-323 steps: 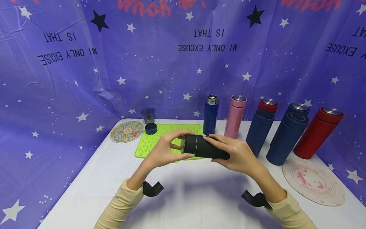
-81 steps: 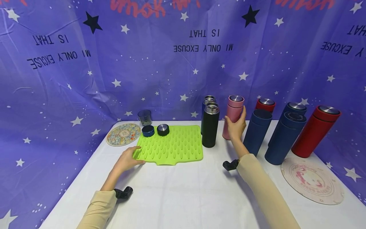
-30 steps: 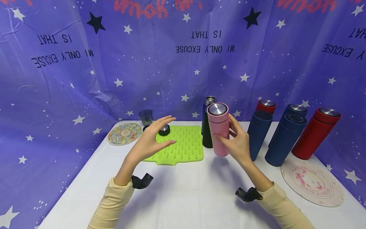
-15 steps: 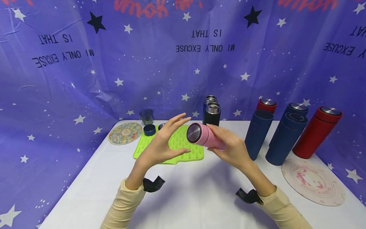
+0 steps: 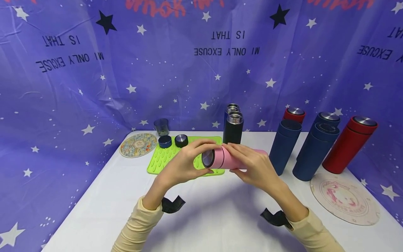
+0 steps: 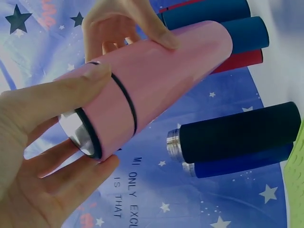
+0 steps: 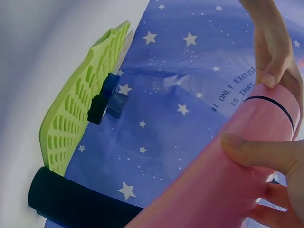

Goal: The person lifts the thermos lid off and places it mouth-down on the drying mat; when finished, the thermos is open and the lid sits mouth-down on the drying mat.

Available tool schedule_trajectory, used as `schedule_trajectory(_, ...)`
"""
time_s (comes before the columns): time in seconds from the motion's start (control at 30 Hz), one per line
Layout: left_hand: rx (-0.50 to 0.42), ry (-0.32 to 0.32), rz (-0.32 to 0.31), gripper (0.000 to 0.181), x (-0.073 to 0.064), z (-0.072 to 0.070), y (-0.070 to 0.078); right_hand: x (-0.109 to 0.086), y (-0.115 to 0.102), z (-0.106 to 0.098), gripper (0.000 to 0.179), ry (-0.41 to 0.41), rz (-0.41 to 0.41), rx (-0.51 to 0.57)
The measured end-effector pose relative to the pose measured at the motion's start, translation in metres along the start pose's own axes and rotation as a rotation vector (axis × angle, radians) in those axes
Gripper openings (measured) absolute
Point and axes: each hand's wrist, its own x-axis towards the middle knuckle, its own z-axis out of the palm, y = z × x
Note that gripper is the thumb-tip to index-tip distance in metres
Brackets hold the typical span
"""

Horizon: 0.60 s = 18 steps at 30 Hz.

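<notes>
A pink thermos [image 5: 233, 159] lies nearly level in the air above the table, its lid end pointing left. My left hand [image 5: 185, 162] grips the pink lid [image 6: 107, 114], thumb on one side and fingers on the other, as the left wrist view shows. Around the body of the thermos my right hand [image 5: 256, 164] is curled, thumb below and fingers over the top in the head view. Behind it stand a black thermos [image 5: 233, 133] and a blue thermos [image 5: 226, 113], both without lids, their steel necks bare.
A green mat [image 5: 163, 162] carries a blue lid [image 5: 165, 141] and a black lid [image 5: 181, 140]. Behind is a clear cup [image 5: 162, 126]. Several capped thermoses, including a red one [image 5: 349, 147], stand at right near a round pink mat [image 5: 346, 199]. A patterned round mat [image 5: 138, 145] lies left.
The pink thermos has been lifted from its place at the back, brought forward and tipped sideways. My left hand has closed round its lid. Earlier, the black thermos was held; it now stands lidless.
</notes>
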Motion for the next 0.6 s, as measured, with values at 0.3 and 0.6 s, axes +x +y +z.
schedule_trajectory(0.3,-0.008,0.043,0.069,0.063,0.001,-0.005,0.006,0.000,-0.004,-0.007,0.085,-0.035,0.018,0.102)
schedule_trajectory(0.6,-0.184,0.067,0.144,0.061,-0.004,-0.019,0.005,0.004,-0.008,-0.012,0.084,-0.086,0.065,0.467)
